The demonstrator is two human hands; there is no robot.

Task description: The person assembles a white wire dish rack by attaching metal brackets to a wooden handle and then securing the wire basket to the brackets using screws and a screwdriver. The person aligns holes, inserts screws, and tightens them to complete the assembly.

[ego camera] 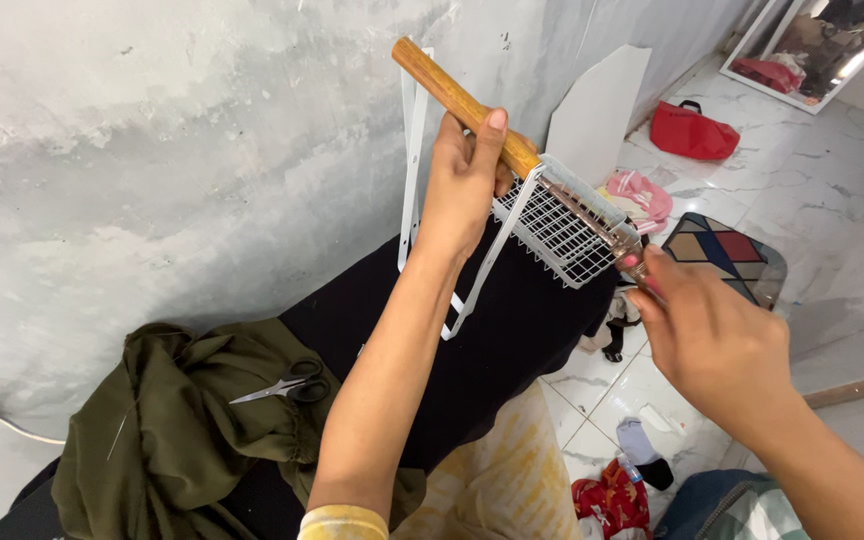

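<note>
My left hand (464, 180) grips the wooden handle (452, 95) of a metal wire rack (557, 232), holding it up in front of a grey wall. The rack's white wire frame (414, 160) hangs down from it over a black cloth surface. My right hand (717, 345) pinches the far right end of the rack with its fingertips, near a small metal part that I cannot make out.
An olive green garment (187, 425) lies on the black surface (512, 340) with scissors (287, 387) on it. On the tiled floor to the right are a red bag (694, 132), a pink cloth (642, 195), a patterned mat (727, 255) and scattered clothes (617, 495).
</note>
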